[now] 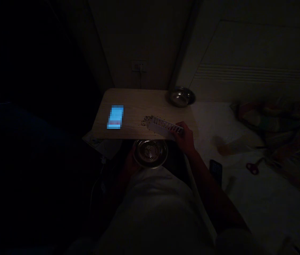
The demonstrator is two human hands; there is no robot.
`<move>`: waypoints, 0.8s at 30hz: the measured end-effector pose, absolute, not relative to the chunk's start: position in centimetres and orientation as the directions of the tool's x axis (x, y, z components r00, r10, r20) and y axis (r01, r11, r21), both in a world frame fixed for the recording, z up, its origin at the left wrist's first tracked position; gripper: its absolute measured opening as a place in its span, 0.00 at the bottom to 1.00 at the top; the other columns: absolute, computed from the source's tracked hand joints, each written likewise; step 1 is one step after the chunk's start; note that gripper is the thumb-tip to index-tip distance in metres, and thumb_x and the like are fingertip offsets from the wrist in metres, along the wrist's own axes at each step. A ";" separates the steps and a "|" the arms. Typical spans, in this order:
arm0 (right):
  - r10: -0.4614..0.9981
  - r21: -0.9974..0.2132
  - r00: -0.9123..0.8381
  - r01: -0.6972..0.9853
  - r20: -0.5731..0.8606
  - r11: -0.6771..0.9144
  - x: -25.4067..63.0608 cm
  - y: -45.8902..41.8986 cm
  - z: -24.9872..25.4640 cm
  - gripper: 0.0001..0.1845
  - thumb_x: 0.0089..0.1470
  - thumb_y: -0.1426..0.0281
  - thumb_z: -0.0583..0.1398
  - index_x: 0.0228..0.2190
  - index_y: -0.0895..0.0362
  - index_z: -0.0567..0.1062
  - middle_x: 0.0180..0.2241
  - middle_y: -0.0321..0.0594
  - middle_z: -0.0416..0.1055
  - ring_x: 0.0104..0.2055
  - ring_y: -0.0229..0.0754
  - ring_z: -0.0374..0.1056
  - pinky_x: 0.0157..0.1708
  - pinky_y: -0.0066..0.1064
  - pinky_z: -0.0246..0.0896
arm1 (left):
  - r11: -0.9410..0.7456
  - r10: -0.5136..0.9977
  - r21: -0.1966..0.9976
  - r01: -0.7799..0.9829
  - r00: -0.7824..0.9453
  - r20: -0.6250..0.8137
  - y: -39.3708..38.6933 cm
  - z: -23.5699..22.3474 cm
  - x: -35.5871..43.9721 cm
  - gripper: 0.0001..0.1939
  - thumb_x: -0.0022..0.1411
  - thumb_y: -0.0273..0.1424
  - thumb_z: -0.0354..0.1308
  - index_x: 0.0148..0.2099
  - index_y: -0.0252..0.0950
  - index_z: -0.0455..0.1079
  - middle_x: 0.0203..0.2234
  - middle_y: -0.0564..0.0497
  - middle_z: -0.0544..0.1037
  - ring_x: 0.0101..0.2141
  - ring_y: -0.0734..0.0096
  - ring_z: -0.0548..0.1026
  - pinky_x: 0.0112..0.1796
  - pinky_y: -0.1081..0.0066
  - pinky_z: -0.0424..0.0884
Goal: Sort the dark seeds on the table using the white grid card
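In the dim head view, my right hand (185,136) grips one end of a long white strip (163,126) with a row of slots or compartments along it; its exact kind is unclear. The strip's far end meets a scatter of small dark bits (146,119) on the wooden tabletop (134,101). Just below the table's front edge, my left hand (133,159) holds a round metal bowl (150,164) by its left side. More dark bits lie in the bottom of that bowl. Much of my left hand is lost in shadow.
A lit phone (115,117) lies on the table's left side. A second metal bowl (182,97) stands at the back right corner. To the right, a white sheet bears a dark phone (216,170), red-handled scissors (253,168) and a patterned cloth (272,118). A plugged-in socket (139,66) is behind.
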State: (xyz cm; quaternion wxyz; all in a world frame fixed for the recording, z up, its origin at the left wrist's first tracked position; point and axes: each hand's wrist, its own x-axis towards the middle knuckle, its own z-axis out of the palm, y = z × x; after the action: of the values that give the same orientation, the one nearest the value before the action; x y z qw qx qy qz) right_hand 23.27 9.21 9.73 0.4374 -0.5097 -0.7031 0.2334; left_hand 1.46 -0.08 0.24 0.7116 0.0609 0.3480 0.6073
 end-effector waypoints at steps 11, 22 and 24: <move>0.925 -0.787 -0.134 0.493 0.354 0.372 23.5 8.9 9.8 0.09 0.48 0.65 0.59 0.32 0.55 0.65 0.25 0.33 0.65 0.25 0.36 0.60 0.25 0.27 0.54 | 0.191 0.926 0.594 -0.781 -0.058 -0.374 -0.5 1.2 2.1 0.21 0.55 0.33 0.56 0.52 0.39 0.68 0.49 0.50 0.73 0.59 0.60 0.58 0.58 0.60 0.53; 0.922 -0.775 -0.130 0.507 0.364 0.378 23.2 9.3 9.8 0.09 0.49 0.65 0.59 0.32 0.55 0.66 0.25 0.33 0.66 0.26 0.37 0.61 0.25 0.28 0.54 | 0.210 0.916 0.571 -0.794 -0.045 -0.399 -0.2 0.3 1.5 0.18 0.57 0.39 0.55 0.48 0.38 0.70 0.47 0.49 0.75 0.57 0.58 0.60 0.57 0.58 0.55; 0.924 -0.777 -0.132 0.506 0.359 0.374 23.2 9.3 9.7 0.09 0.48 0.65 0.58 0.32 0.55 0.66 0.25 0.33 0.66 0.25 0.37 0.60 0.25 0.28 0.54 | 0.220 0.920 0.563 -0.797 -0.023 -0.392 0.0 0.2 1.7 0.19 0.58 0.38 0.55 0.49 0.37 0.70 0.47 0.49 0.75 0.57 0.59 0.61 0.57 0.59 0.55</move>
State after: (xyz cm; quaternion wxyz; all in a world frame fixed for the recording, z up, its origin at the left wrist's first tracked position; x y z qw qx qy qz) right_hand 23.19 9.25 9.73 0.4259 -0.5026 -0.7111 0.2456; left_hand 1.68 0.02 0.25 0.6936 0.0859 0.3588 0.6187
